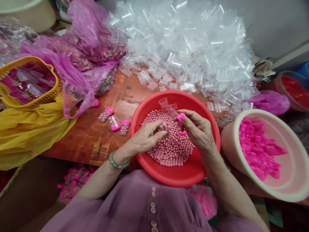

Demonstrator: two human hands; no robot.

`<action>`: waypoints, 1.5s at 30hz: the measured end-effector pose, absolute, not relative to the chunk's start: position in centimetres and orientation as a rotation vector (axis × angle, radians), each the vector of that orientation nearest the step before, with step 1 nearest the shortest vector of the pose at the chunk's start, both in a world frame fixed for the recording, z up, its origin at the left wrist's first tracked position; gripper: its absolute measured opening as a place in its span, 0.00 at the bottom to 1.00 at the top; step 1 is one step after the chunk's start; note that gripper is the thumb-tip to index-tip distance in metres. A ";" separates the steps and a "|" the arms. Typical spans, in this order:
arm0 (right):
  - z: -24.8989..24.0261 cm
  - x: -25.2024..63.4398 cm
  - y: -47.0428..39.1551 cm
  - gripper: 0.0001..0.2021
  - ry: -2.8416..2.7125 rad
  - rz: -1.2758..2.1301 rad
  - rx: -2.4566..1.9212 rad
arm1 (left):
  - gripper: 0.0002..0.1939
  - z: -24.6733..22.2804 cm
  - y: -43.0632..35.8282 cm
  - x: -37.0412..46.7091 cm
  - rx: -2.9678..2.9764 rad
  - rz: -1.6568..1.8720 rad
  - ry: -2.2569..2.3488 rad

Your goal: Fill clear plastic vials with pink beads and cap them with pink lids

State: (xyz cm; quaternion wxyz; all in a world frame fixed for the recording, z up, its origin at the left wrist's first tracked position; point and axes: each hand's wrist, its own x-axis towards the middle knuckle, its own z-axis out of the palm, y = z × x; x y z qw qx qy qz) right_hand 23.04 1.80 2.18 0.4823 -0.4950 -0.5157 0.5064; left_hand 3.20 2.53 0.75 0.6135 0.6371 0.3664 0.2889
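Observation:
My left hand [146, 137] is closed around a small clear container [169, 126] with pink beads in it, partly hidden by the fingers. My right hand [200, 133] pinches a bright pink cap [181, 118], just right of the container and apart from it. Another pink piece [182, 132] shows under the right fingers; whether they hold it I cannot tell. Both hands are over a red basin [173, 181] of loose pink beads [170, 156]. Some empty clear containers [163, 102] lie on the beads at the far side.
Three capped bead containers [124, 127] are on the table left of the basin. A heap of clear containers [188, 48] covers the back. On the right stands a pale bucket [229, 138] of pink caps [259, 148]. A yellow basket [56, 85] and purple bags [79, 77] sit left.

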 end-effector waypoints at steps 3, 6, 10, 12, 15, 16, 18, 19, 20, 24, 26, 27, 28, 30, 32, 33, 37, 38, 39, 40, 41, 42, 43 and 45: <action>2.4 22.8 1.8 0.13 -1.245 1.166 -1.212 | 0.07 0.4 2.7 3.1 1.318 0.666 0.725; 2.7 22.3 1.7 0.12 -1.274 1.136 -1.244 | 0.08 0.4 2.7 3.0 1.346 0.664 0.763; 2.8 21.8 1.6 0.12 -1.342 1.076 -1.286 | 0.09 0.7 2.7 3.1 1.403 0.635 0.866; 2.6 21.7 1.6 0.11 -1.355 1.016 -1.283 | 0.09 0.7 2.8 3.2 1.332 0.639 0.800; 2.5 21.7 1.6 0.08 -1.391 0.940 -1.260 | 0.10 0.5 2.9 3.1 1.235 0.648 0.707; 2.5 21.7 1.7 0.08 -1.400 0.932 -1.256 | 0.11 0.4 2.9 3.1 1.232 0.640 0.702; 2.6 21.6 1.6 0.07 -1.402 0.937 -1.262 | 0.11 0.4 3.0 3.1 1.231 0.625 0.706; 2.7 21.6 1.6 0.06 -1.402 0.938 -1.265 | 0.11 0.4 3.1 3.0 1.227 0.622 0.708; 2.7 21.6 1.6 0.06 -1.407 0.935 -1.269 | 0.11 0.4 3.1 3.0 1.220 0.621 0.704; 2.5 21.6 1.5 0.06 -1.506 0.836 -1.294 | 0.10 0.6 3.1 2.9 1.162 0.616 0.643; 2.3 21.8 1.4 0.06 -1.594 0.773 -1.271 | 0.10 0.6 3.1 2.9 1.127 0.612 0.626; 2.2 21.8 1.4 0.06 -1.650 0.741 -1.250 | 0.10 0.6 3.1 2.9 1.117 0.609 0.622; 2.2 21.9 1.4 0.07 -1.710 0.709 -1.232 | 0.10 0.5 3.1 2.9 1.113 0.607 0.623; 2.4 22.2 1.5 0.07 -1.827 0.634 -1.222 | 0.10 0.4 3.1 2.9 1.119 0.608 0.632; 2.9 22.7 1.6 0.07 -1.930 0.550 -1.229 | 0.10 0.4 3.1 2.9 1.122 0.619 0.639; 3.2 22.9 1.6 0.07 -1.977 0.504 -1.231 | 0.10 0.3 3.1 3.0 1.118 0.628 0.642; 4.1 23.7 1.7 0.07 -2.073 0.350 -1.270 | 0.08 0.3 3.1 2.9 1.105 0.662 0.660; 4.2 23.7 1.7 0.07 -2.047 0.347 -1.293 | 0.08 0.4 3.1 2.9 1.105 0.660 0.659; 4.2 23.5 1.7 0.07 -2.000 0.366 -1.317 | 0.07 0.4 3.1 2.9 1.109 0.656 0.657; 4.1 23.3 1.7 0.07 -1.944 0.403 -1.336 | 0.07 0.5 3.1 2.9 1.116 0.650 0.656; 4.0 22.9 1.7 0.08 -1.888 0.448 -1.347 | 0.07 0.5 3.1 2.9 1.122 0.643 0.657; 3.8 22.5 1.7 0.08 -1.847 0.493 -1.350 | 0.07 0.6 3.1 2.9 1.123 0.637 0.660; 3.7 22.2 1.6 0.08 -1.829 0.531 -1.341 | 0.07 0.6 3.1 3.0 1.121 0.633 0.663; 3.6 21.6 1.6 0.07 -1.868 0.573 -1.307 | 0.07 0.7 3.1 3.0 1.102 0.625 0.657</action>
